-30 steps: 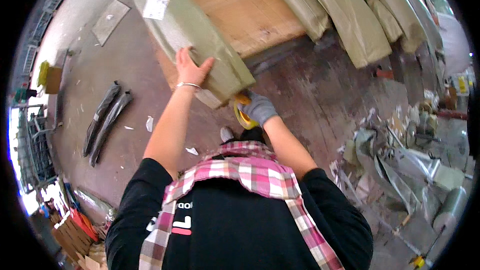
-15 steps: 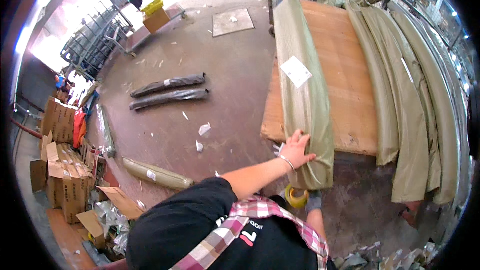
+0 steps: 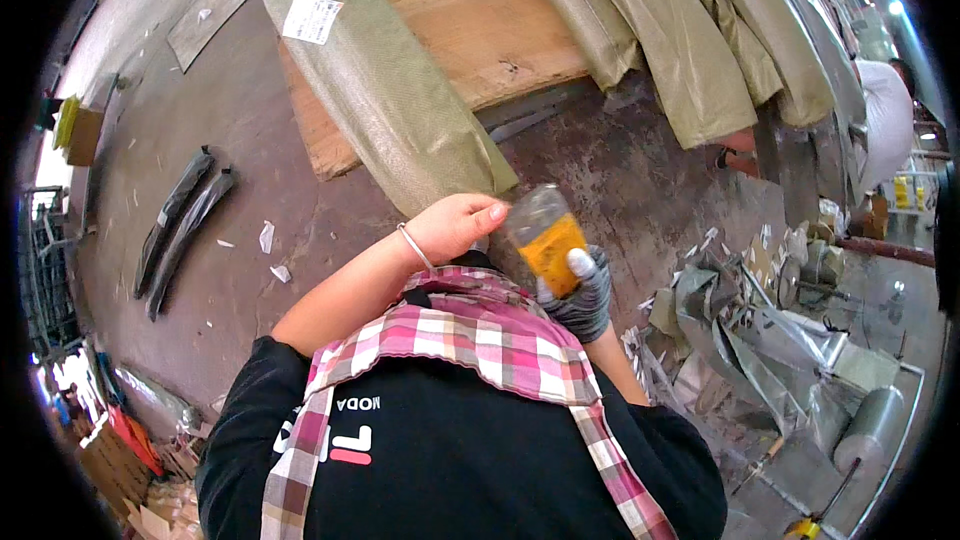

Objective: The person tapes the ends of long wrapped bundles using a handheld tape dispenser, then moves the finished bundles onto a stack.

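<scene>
A long olive woven-plastic parcel (image 3: 400,100) with a white label (image 3: 312,20) slants across the wooden board, its near end hanging over the edge. My left hand (image 3: 455,227), a bracelet at the wrist, is by that near end, fingers curled and thumb closed at the edge of a clear strip of tape (image 3: 540,208). My right hand (image 3: 583,300), in a grey glove with bare fingertips, grips a yellow roll of adhesive tape (image 3: 553,252). The strip spans from the roll towards my left thumb; its exact end is hard to see.
Several more olive parcels (image 3: 660,40) lie on the right of the wooden board (image 3: 470,15). Two dark wrapped bundles (image 3: 185,230) rest on the floor at left. Plastic scraps (image 3: 720,320) and a film roll (image 3: 868,428) are at right, and a person in white (image 3: 885,120) stands beyond.
My view has turned to the right and down. My left hand has left the parcel's top for its near end by the tape. My right hand has brought the tape roll up.
</scene>
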Motion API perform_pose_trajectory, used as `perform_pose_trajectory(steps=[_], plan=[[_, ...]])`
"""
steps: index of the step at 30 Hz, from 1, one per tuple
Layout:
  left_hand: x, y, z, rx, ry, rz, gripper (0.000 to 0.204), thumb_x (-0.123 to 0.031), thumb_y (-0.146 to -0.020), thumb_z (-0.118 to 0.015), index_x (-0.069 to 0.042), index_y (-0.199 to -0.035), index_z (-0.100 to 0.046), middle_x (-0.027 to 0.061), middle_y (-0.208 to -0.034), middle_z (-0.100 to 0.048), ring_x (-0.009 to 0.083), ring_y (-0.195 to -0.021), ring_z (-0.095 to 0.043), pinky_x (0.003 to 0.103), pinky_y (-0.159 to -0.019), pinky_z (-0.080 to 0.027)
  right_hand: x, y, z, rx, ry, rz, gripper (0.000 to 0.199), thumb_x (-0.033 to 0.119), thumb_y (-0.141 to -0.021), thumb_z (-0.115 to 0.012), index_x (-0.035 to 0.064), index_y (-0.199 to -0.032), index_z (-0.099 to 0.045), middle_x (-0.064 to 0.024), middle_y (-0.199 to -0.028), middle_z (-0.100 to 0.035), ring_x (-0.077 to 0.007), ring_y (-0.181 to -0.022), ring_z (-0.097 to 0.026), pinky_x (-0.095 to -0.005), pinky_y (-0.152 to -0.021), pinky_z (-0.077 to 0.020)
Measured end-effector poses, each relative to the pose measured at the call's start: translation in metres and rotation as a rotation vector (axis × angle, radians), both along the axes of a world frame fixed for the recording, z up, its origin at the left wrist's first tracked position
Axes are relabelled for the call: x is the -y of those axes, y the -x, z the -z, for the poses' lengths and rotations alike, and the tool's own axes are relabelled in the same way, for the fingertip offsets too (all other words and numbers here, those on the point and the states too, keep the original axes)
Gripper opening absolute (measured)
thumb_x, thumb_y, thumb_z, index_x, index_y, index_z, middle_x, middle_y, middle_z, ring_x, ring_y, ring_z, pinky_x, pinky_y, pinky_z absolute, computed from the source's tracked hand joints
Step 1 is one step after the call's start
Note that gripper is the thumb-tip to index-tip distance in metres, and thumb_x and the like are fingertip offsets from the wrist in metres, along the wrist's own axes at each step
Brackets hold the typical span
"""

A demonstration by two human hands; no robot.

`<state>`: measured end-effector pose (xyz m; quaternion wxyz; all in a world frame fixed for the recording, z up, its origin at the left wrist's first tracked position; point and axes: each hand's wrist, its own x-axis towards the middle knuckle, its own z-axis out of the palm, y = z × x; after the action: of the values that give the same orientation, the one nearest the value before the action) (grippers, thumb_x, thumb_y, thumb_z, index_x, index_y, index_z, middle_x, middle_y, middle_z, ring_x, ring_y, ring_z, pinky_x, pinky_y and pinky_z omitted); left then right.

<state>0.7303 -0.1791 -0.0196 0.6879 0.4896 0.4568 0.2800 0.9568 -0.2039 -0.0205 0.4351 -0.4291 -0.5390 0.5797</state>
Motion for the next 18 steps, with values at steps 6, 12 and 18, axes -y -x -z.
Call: perform_pose_trajectory(steps=[6, 12, 18], plan=[[0.017, -0.001, 0.006, 0.299, -0.121, 0.070, 0.047, -0.041, -0.082, -0.051, 0.004, -0.096, -0.056, 0.0109, -0.097, -0.056, 0.0183, -0.092, -0.050, 0.028, -0.082, -0.038, 0.029, 0.003, -0.022, -0.390, 0.705, 0.110, 0.021, 0.016, -0.071, -0.064, 0.0001, -0.082, -0.057, -0.0052, -0.078, -0.059, -0.0101, -0.068, -0.056, -0.0216, -0.062, -0.0459], [0.033, 0.005, 0.030, 0.167, -0.231, 0.334, 0.038, -0.035, -0.084, -0.049, 0.002, -0.078, -0.058, 0.0095, -0.074, -0.055, 0.0162, -0.069, -0.053, 0.028, -0.064, -0.043, 0.056, -0.012, -0.004, -0.008, 0.646, -0.024, 0.028, 0.023, -0.069, -0.066, 0.0010, -0.084, -0.059, -0.0039, -0.077, -0.060, -0.0104, -0.069, -0.055, -0.0239, -0.062, -0.0451], [0.019, 0.034, -0.006, -0.546, -0.617, 0.326, 0.021, -0.019, -0.078, -0.046, -0.004, -0.075, -0.060, 0.0130, -0.079, -0.058, 0.0279, -0.075, -0.056, 0.035, -0.067, -0.044, 0.067, -0.030, 0.021, 0.142, 0.687, -0.094, 0.037, 0.031, -0.068, -0.068, -0.0006, -0.085, -0.058, -0.0023, -0.073, -0.058, -0.0096, -0.065, -0.054, -0.0246, -0.059, -0.0445]])
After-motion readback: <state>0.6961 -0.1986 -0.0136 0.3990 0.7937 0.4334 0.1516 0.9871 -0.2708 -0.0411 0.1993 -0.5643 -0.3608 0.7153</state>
